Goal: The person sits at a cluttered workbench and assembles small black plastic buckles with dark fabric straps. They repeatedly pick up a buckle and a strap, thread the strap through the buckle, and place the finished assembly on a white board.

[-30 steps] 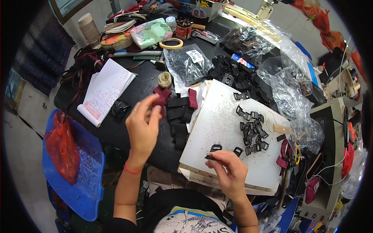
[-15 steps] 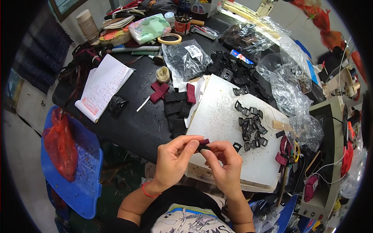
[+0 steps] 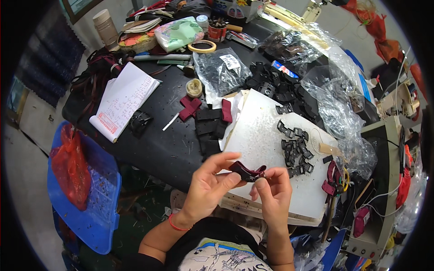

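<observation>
Between my hands is a short maroon fabric strap (image 3: 258, 171) with a dark piece on it, perhaps a buckle; its details are too small to tell. My left hand (image 3: 211, 180) pinches the strap's left end between thumb and fingers. At the other end, the fingertips of my right hand (image 3: 274, 192) are closed on it. Both hands are over the near edge of a white board (image 3: 257, 131). Several black plastic buckles (image 3: 296, 151) lie in a cluster on the board, beyond my right hand. Maroon strap pieces (image 3: 190, 107) and black strap pieces (image 3: 208, 128) rest left of the board.
An open notebook (image 3: 124, 99) lies on the black table (image 3: 153, 151) at left. Clear plastic bags (image 3: 334, 101) and a heap of black pieces (image 3: 280, 86) sit behind the board. A blue chair (image 3: 101, 180) holds a red bag (image 3: 70, 169). A roll of tape (image 3: 202, 46) lies farther back.
My hands have drawn apart, the right one moving rightward. More of the maroon strap shows between them, now curved open. The view has shifted slightly.
</observation>
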Demonstrator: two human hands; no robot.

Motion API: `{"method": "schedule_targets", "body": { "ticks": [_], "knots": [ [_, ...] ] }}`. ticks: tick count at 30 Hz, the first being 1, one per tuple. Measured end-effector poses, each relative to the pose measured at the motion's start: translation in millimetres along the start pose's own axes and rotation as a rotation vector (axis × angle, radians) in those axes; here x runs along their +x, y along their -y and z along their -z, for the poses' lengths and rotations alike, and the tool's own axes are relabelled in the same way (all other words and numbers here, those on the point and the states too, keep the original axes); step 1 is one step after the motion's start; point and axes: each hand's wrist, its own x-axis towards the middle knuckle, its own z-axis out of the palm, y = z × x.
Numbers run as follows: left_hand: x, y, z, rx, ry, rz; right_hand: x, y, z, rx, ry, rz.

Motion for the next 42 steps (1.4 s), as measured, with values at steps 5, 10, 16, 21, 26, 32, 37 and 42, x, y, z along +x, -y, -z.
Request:
{"method": "schedule_targets", "body": {
  "ticks": [5,10,16,21,26,32,37,42],
  "knots": [
    [-2,-2,7,0.448,0.284,-0.024,2,5,11,-0.058,0.093,0.254],
    [-6,0,5,0.355,0.222,0.045,-6,4,4,-0.213,0.057,0.302],
    [-8,1,6,0.436,0.210,0.037,-6,-3,11,-0.329,0.056,0.305],
    [-7,0,6,0.576,0.227,-0.004,-4,-1,14,-0.393,0.107,0.261],
    [-4,-1,1,0.456,0.193,0.046,-3,-4,4,-0.181,-0.012,0.144],
    [-9,3,2,0.481,0.128,0.132,-2,-8,9,-0.495,0.042,0.271],
    [-13,14,-2,0.302,0.033,0.064,-3,4,2,-0.758,-0.012,0.588],
    [-2,7,5,0.079,0.008,0.297,-2,-1,0,-1.084,0.193,0.831]
  ]
}}
